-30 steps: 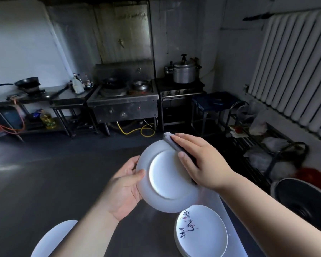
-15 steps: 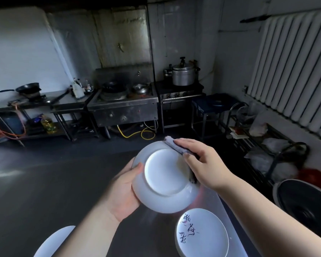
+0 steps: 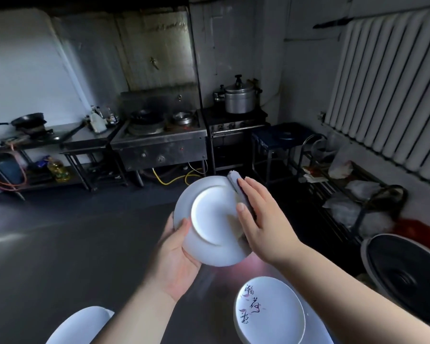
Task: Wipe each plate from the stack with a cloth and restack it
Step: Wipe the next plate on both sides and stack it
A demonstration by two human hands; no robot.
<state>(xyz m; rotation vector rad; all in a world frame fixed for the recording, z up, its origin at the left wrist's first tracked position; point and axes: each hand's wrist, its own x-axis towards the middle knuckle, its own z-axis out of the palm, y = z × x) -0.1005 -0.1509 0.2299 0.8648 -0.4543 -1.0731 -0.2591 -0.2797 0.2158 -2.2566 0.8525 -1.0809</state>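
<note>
My left hand (image 3: 176,254) grips a white plate (image 3: 209,219) by its lower left rim, thumb on top, with the plate's underside tilted toward me. My right hand (image 3: 261,217) presses a grey cloth (image 3: 236,186) against the plate's right side with straight fingers; most of the cloth is hidden under the hand. A stack of white plates (image 3: 271,311), the top one with painted characters, sits on the steel table below my right forearm. Another white plate (image 3: 82,326) lies at the lower left, partly behind my left arm.
A steel table (image 3: 60,256) spreads below my hands. A large dark basin (image 3: 407,276) stands at the right. Stoves, a wok burner (image 3: 159,137) and a pressure cooker (image 3: 240,98) line the far wall. A wire rack with bags (image 3: 353,194) runs under the radiator.
The plate has turned and tilted in my left hand, and my right hand has slid the cloth along its right rim, its fingers straightening. The view has dropped a little.
</note>
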